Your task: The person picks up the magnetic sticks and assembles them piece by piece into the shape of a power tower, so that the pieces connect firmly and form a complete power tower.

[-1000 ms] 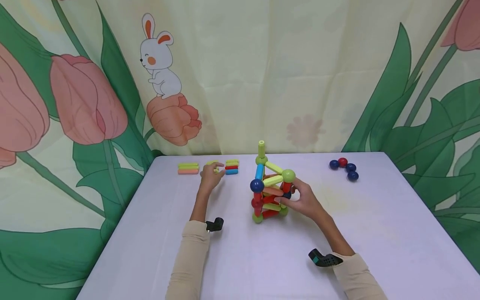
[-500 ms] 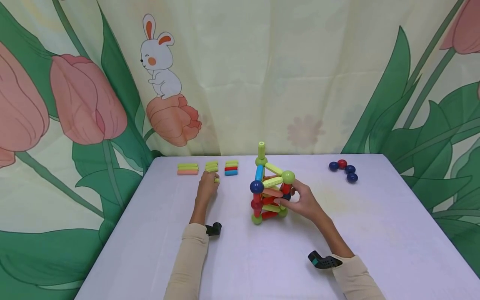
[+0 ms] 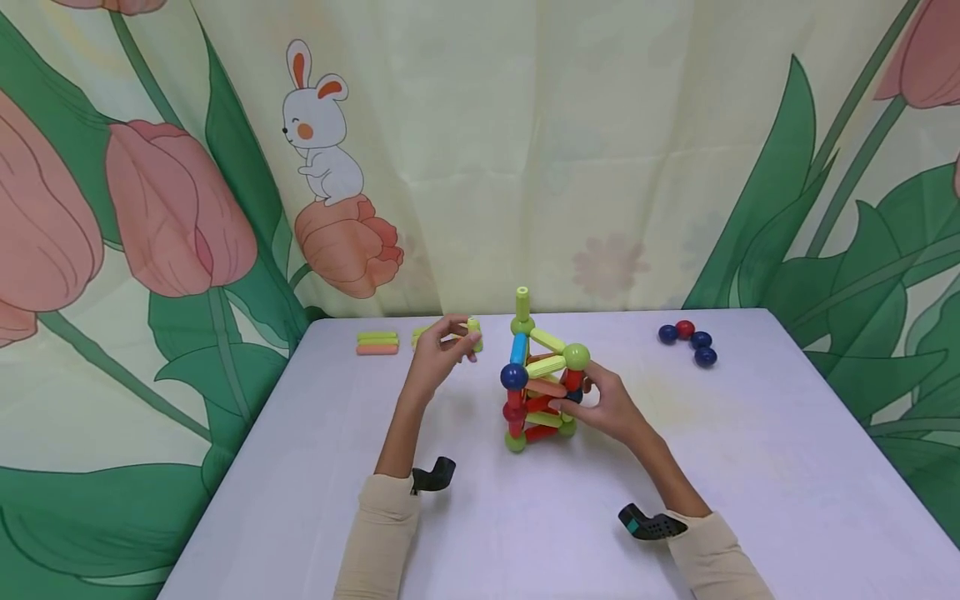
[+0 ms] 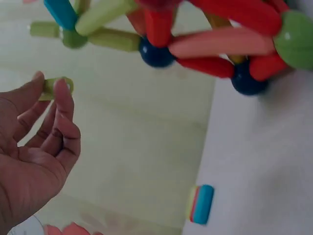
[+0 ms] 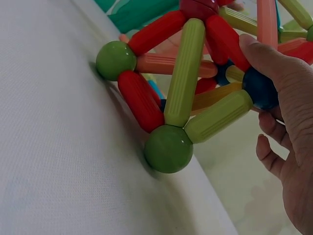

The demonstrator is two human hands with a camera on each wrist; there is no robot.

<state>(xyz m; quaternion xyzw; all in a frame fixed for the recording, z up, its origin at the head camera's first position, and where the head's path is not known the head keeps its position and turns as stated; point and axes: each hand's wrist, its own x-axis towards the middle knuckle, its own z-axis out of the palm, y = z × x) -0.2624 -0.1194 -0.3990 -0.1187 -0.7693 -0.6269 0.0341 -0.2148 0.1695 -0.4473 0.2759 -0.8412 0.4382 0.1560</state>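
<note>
A short green rod [image 3: 472, 330] is pinched between the thumb and fingertips of the left hand [image 3: 442, 354], lifted above the table [image 3: 750, 467] near its far edge and just left of the rod-and-ball tower [image 3: 542, 379], which stands mid-table toward the far edge. The tower is steadied by the right hand [image 3: 611, 406], whose fingers are curled round its lower right side at a dark blue ball [image 5: 261, 88]. The rod is best brought in slowly, end-first to a ball, while the tower is held firm so nothing is knocked loose.
</note>
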